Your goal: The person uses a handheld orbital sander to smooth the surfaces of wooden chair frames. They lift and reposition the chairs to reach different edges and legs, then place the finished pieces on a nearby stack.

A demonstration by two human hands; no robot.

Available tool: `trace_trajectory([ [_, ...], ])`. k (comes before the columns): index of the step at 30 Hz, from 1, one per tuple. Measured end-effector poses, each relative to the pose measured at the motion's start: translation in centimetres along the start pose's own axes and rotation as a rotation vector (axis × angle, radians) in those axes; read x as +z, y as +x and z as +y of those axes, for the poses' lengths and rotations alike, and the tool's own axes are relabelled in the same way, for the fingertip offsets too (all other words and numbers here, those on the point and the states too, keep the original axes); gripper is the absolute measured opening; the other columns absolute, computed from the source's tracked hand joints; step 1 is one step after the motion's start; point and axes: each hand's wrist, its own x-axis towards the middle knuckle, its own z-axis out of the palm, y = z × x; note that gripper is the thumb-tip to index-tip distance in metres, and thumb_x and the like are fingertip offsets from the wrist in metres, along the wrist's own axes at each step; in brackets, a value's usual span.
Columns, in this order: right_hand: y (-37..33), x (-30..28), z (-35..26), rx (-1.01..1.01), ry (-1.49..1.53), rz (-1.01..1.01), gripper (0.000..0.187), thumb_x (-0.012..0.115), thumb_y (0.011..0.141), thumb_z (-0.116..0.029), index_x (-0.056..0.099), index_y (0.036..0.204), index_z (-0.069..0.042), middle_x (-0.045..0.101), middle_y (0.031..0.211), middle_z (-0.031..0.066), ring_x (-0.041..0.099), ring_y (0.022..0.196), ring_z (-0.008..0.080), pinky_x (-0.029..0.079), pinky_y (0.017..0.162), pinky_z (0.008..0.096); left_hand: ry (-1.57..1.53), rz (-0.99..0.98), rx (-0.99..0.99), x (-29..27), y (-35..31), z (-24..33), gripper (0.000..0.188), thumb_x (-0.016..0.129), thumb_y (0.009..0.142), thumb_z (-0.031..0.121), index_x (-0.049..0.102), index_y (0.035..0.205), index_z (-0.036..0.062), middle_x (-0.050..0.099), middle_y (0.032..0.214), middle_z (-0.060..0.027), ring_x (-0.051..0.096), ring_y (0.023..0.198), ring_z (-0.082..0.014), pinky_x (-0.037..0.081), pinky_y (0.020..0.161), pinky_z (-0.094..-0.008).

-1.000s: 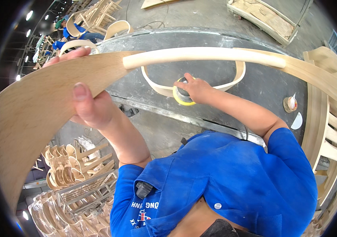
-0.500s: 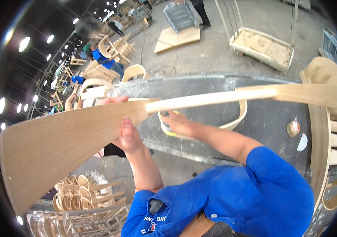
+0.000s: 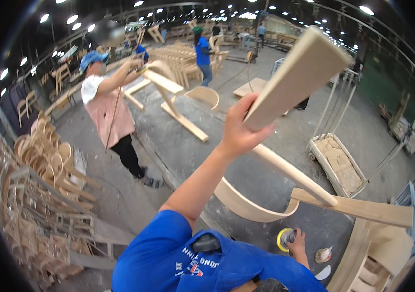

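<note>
My left hand (image 3: pixel 241 125) is raised and wrapped round the flat board (image 3: pixel 297 80) at one end of a pale wooden H-shaped frame. From there a round rod (image 3: pixel 295 174) slopes down to a second flat board (image 3: pixel 363 209) at the right. My right hand (image 3: pixel 299 243), low over the workbench (image 3: pixel 202 160), is closed on a small hand sander (image 3: pixel 286 238) with a yellow rim. A curved wooden band (image 3: pixel 249 207) lies on the bench beneath the rod. Just right of my right hand sit a small container (image 3: pixel 323 255) and a white half-round piece (image 3: pixel 323 272).
Across the bench to the left, a co-worker (image 3: pixel 107 104) handles wooden frame parts (image 3: pixel 183 117). Stacked chair parts (image 3: pixel 51 165) fill the left side. Wooden pieces (image 3: pixel 382 243) stand at the bench's right end, near a wheeled cart (image 3: pixel 339 165).
My view has turned. The wooden frame has swung from nearly level to steeply tilted, its left-hand end raised. My right hand has moved right along the bench with the sander.
</note>
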Motion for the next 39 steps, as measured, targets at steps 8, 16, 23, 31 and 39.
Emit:
trace_trajectory([
  [8,-3.8,5.2,11.3,0.418,-0.058,0.196,0.079,0.072,0.066,0.003,0.035,0.135,-0.011,0.038,0.127,0.0213,0.052,0.111,0.0446,0.046,0.094,0.0463,0.176,-0.089,0.08,3.4,2.0,-1.1,0.049,0.077,0.069,0.016,0.057,0.11,0.0,0.066,0.091,-0.0087,0.063,0.081,-0.0145,0.05,0.073,-0.028],
  [16,-4.0,5.8,15.7,0.256,-0.008,0.259,0.086,0.072,0.064,0.009,0.033,0.138,-0.009,0.037,0.126,0.0237,0.049,0.111,0.0431,0.045,0.094,0.0454,0.174,-0.062,0.128,5.3,2.4,-0.7,0.05,0.077,0.063,0.022,0.058,0.105,0.0027,0.065,0.089,-0.0132,0.065,0.082,-0.0244,0.05,0.073,-0.0337],
  [23,-2.3,6.5,17.2,0.34,0.03,0.219,0.093,0.077,0.063,0.004,0.029,0.141,-0.012,0.035,0.127,0.0246,0.049,0.111,0.0453,0.045,0.095,0.0446,0.191,-0.008,0.164,6.2,2.0,0.6,0.049,0.076,0.059,0.021,0.058,0.1,0.0015,0.063,0.087,-0.0152,0.063,0.078,-0.0321,0.05,0.07,-0.0367],
  [31,2.1,-6.3,0.9,-0.222,0.085,0.222,0.058,0.073,0.072,-0.007,0.051,0.126,0.0,0.048,0.131,0.0231,0.051,0.116,0.0378,0.042,0.098,0.0422,0.187,-0.016,0.18,7.1,1.7,1.1,0.05,0.076,0.059,0.02,0.058,0.102,0.0018,0.063,0.087,-0.0153,0.062,0.08,-0.033,0.05,0.071,-0.0375],
  [39,1.6,-17.3,-22.4,-0.759,-0.056,0.705,0.058,0.078,0.072,-0.013,0.054,0.124,-0.003,0.049,0.132,0.0203,0.043,0.125,0.0389,0.038,0.101,0.0436,0.201,-0.092,0.211,8.8,1.1,3.7,0.058,0.077,0.061,0.026,0.052,0.108,0.0028,0.059,0.091,-0.0161,0.059,0.084,-0.0368,0.048,0.072,-0.042],
])
